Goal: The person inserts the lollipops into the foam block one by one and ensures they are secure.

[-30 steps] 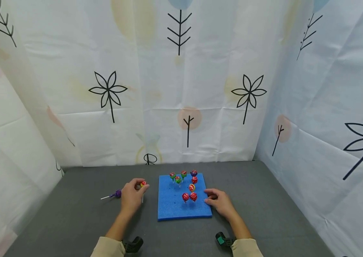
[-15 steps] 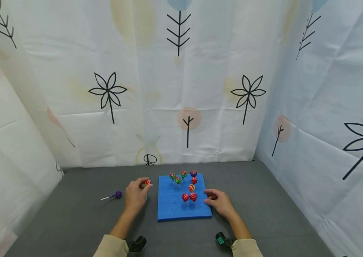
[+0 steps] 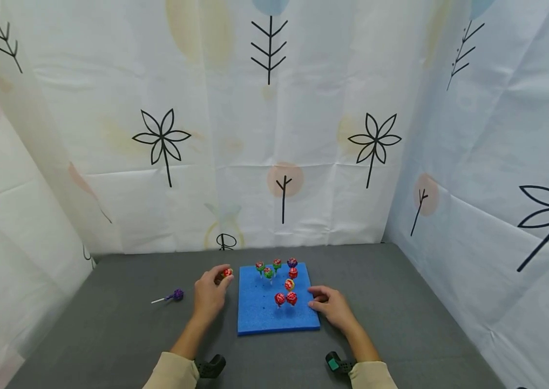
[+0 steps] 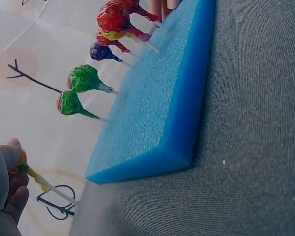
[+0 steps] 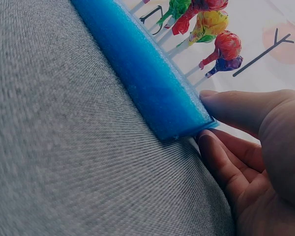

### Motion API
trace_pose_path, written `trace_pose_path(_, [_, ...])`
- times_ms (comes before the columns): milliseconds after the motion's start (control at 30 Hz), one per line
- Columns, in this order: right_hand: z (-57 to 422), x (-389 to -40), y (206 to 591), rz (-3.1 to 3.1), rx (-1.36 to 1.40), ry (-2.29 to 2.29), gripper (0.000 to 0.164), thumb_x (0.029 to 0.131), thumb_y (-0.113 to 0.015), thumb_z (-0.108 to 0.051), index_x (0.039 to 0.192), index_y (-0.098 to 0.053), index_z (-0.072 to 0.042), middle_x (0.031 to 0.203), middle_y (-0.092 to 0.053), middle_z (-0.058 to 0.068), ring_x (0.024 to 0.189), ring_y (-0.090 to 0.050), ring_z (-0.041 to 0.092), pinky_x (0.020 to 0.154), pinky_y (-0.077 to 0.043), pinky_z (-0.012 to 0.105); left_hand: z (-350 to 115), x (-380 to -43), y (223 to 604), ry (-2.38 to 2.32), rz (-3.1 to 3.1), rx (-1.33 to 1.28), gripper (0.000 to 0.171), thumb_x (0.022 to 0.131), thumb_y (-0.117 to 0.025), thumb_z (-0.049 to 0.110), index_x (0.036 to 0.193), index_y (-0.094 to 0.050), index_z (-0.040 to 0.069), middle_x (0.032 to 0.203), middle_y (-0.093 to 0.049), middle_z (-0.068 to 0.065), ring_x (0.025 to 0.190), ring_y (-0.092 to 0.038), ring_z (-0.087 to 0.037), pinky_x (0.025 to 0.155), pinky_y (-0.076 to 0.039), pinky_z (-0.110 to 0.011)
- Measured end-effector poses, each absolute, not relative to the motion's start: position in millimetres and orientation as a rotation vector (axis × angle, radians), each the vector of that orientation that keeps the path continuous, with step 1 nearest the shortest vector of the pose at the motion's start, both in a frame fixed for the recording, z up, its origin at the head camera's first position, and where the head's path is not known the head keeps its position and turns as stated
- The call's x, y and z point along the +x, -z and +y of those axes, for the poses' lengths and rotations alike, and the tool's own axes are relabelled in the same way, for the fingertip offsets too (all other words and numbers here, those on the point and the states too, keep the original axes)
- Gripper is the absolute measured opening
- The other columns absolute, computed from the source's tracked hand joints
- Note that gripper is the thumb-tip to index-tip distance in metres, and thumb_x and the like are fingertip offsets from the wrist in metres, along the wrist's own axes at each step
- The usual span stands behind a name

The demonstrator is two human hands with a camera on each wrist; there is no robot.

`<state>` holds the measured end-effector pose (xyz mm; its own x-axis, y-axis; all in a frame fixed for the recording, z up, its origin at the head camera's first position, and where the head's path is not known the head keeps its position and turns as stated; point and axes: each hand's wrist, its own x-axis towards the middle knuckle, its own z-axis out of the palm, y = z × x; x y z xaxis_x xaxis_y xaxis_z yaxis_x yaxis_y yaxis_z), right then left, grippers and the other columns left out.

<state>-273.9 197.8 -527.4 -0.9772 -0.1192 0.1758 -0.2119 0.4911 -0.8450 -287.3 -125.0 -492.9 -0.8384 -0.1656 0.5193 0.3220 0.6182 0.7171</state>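
Note:
My left hand [image 3: 208,294] pinches the wrapped head of a red and yellow lollipop [image 3: 228,273] just left of a blue foam board [image 3: 257,319]. In the left wrist view, its white stick [image 4: 64,195] points away from the fingers, clear of the board. At the board's right edge, my right hand [image 3: 334,309] grips the foam, thumb [image 5: 226,105] on top and fingers at the side. Several lollipops stand upright in the board: green ones [image 3: 268,273] at the back left, a purple one [image 3: 292,262] at the back right, and red ones [image 3: 291,298] nearer me.
A purple lollipop [image 3: 178,295] lies on the grey tabletop [image 3: 123,329], left of my left hand, its stick pointing left. Small holes show in the board's left part. White patterned cloth [image 3: 255,205] hangs around the back and sides.
My left hand has moved right and slightly away from me with the red and yellow lollipop, closer to the board. My right hand and the board have stayed in place.

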Motion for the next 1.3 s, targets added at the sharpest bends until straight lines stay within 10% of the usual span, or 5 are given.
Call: trace_pose_path(1300, [197.3,-274.0,527.2,-2.627,0.302,-1.503,0.03,0.087,-0.073,-0.009,0.116,-0.067,-0.004,0.104,-0.066,0.006,0.09,-0.06,0.018,0.081,-0.05,0.037,-102.3,-294.7,495.5,1.534,-2.277,-0.092,0.026,0.089,-0.072,0.01,0.114,-0.068,0.005,0.103,-0.069,-0.008,0.091,-0.064,-0.022,0.079,-0.053,-0.035])
